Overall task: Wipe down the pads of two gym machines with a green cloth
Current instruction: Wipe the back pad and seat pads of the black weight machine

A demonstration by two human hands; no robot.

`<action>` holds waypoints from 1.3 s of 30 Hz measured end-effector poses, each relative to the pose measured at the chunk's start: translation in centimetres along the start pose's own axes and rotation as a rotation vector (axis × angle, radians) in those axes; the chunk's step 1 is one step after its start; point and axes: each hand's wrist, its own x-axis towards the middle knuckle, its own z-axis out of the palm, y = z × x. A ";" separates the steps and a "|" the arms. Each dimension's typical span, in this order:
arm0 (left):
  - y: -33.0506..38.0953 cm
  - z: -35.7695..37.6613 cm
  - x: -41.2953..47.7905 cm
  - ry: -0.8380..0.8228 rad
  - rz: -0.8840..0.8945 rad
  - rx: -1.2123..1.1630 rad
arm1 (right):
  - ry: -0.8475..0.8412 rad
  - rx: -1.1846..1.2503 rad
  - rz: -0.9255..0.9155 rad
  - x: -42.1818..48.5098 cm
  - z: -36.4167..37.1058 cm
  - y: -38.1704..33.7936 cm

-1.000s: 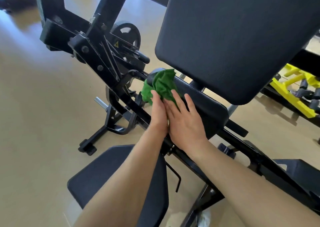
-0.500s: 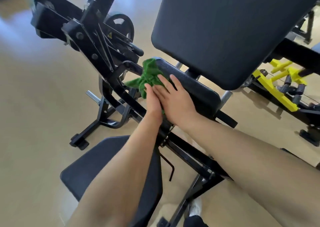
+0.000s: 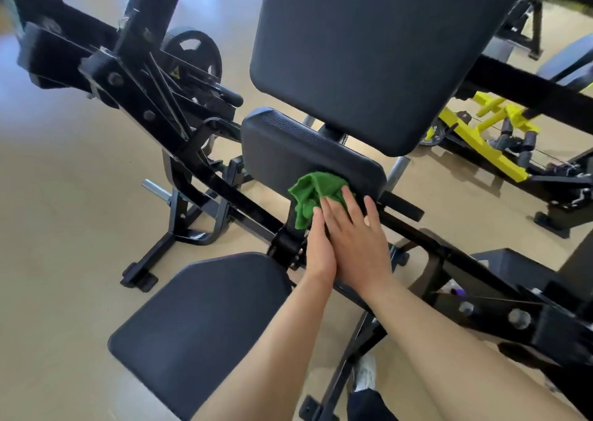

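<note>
The flat left hand (image 3: pixel 321 250) and flat right hand (image 3: pixel 361 247) are only pressing, not gripping, the bunched green cloth (image 3: pixel 313 192) at the small black leather pad (image 3: pixel 305 150) edge, so it may be slipping off.

No word, brand or number can be read anywhere. The only sign is a small yellow warning triangle sticker (image 3: pixel 174 73) on the black arm of the gym machine (image 3: pixel 141 77), just beside the weight plate (image 3: pixel 205 55); its symbol is too small to make out.
</note>
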 end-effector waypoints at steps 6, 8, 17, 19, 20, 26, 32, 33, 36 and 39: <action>2.4 1.4 -0.7 0.251 0.210 0.329 | 0.192 0.248 0.152 -1.0 -1.4 1.4; 5.0 1.3 0.8 0.334 0.315 0.376 | 0.239 0.338 0.081 1.1 -2.7 2.0; 6.7 3.3 2.0 0.332 0.587 0.717 | 0.368 0.558 0.139 4.1 -1.6 3.7; 5.3 3.5 0.9 0.240 0.678 0.818 | 0.440 0.630 0.232 2.2 0.3 3.7; 4.8 3.6 0.5 0.199 0.718 0.857 | 0.458 0.694 0.278 1.5 1.1 3.5; 3.3 2.9 0.3 0.087 0.663 0.907 | 0.169 1.266 0.478 -1.1 3.0 1.6; -0.7 -0.8 2.7 0.202 0.132 0.709 | -0.110 1.662 0.686 -1.7 4.2 0.8; -1.0 -0.9 3.0 0.221 0.083 0.658 | -0.170 1.697 0.729 -1.5 4.0 0.6; -1.9 -0.8 3.9 0.273 0.046 0.601 | -0.224 2.068 1.000 0.0 4.4 -0.1; -2.5 -1.0 4.3 0.314 -0.042 0.460 | -0.176 2.441 1.273 1.2 5.4 -0.4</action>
